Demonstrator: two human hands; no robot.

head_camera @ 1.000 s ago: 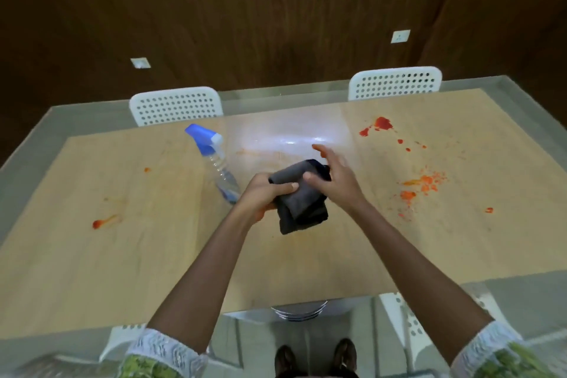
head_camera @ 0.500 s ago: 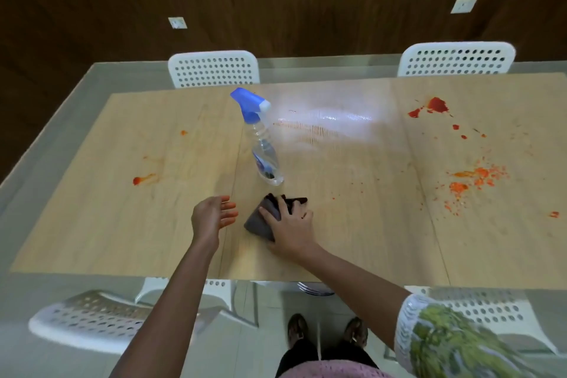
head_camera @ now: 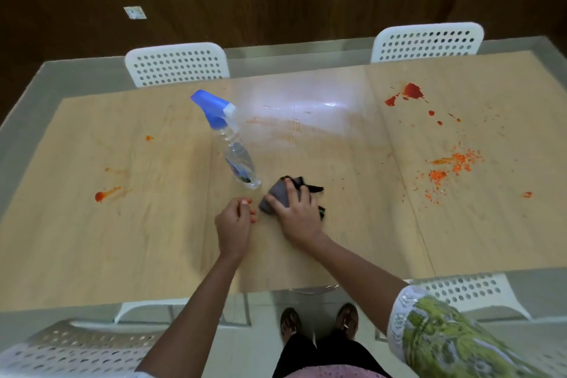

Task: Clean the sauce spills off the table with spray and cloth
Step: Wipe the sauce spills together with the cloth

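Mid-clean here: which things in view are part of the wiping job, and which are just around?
Part of the job:
- spray bottle
- dark cloth under the right hand
- red sauce spill
- orange splatter
- smear at left
- table

Just around:
- white chairs
- wall sockets

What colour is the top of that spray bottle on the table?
The spray bottle has a blue trigger head with a white nozzle tip, clearest in the head view.
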